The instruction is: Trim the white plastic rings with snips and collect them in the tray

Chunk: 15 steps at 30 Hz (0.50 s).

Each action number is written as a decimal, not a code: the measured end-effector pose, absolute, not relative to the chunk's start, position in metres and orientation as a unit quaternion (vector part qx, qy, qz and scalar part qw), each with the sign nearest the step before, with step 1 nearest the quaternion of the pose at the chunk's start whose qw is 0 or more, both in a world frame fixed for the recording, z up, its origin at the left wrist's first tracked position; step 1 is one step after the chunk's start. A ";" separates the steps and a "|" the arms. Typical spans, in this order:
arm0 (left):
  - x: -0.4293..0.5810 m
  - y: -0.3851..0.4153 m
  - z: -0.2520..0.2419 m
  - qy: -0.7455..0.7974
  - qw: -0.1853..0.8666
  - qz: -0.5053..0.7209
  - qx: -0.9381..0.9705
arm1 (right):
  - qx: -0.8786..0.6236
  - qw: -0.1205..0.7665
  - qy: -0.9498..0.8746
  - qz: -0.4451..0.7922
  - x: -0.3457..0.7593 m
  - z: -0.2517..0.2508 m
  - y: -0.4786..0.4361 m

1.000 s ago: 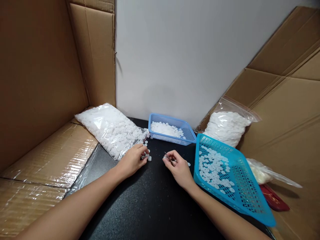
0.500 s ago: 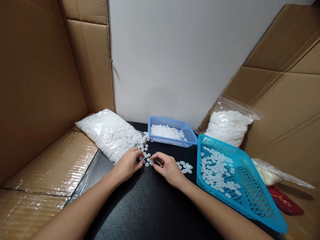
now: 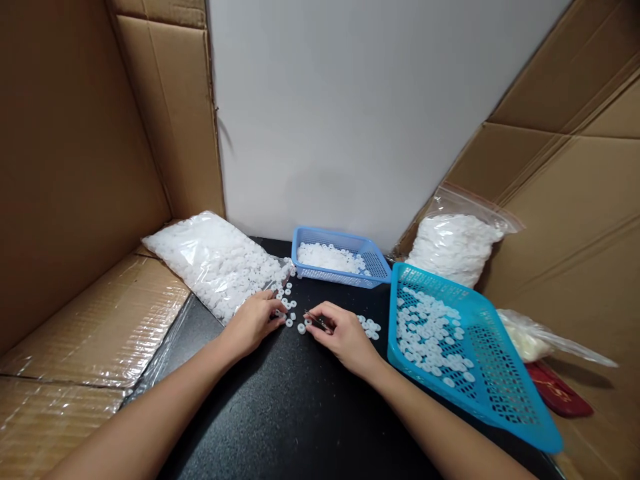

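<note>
My left hand (image 3: 253, 322) rests on the black table (image 3: 295, 413), fingers curled and pinched on a small white ring among several loose white rings (image 3: 290, 308). My right hand (image 3: 343, 337) sits just to its right, fingers closed on thin dark tweezers (image 3: 316, 320) whose tip points at a loose ring (image 3: 301, 328). More white rings (image 3: 371, 327) lie right of that hand.
A clear bag of white rings (image 3: 215, 260) lies at the left. A small blue basket (image 3: 373, 257) with rings stands at the back. A tilted turquoise basket (image 3: 500, 393) holds more rings. Another bag (image 3: 455, 247) leans at the right, with a red item (image 3: 555, 395). Cardboard walls surround the table.
My right hand with the tweezers moved left toward my left hand, uncovering the small pile of rings on its right. My left hand stayed by the loose rings. The view shifted slightly.
</note>
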<state>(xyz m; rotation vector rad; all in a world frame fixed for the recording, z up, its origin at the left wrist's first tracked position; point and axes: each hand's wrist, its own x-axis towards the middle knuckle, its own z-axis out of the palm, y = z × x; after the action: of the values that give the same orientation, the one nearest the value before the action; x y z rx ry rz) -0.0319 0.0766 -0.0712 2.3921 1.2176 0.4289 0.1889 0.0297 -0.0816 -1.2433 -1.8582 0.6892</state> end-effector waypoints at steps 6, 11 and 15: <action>-0.032 0.080 -0.075 0.441 0.261 0.189 0.838 | -0.457 0.403 -0.733 0.302 0.180 -0.089 0.030; -0.033 0.073 -0.062 0.459 0.352 0.277 0.767 | -0.461 0.455 -0.680 0.343 0.181 -0.086 0.030; -0.024 0.055 -0.049 0.444 0.506 0.297 0.678 | -0.452 0.496 -0.625 0.398 0.187 -0.075 0.027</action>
<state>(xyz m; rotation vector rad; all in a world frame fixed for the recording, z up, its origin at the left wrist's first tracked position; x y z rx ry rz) -0.0236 0.0552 -0.0487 1.6355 1.0702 0.7161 0.1870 0.0271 -0.0753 -1.0943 -1.5141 0.9649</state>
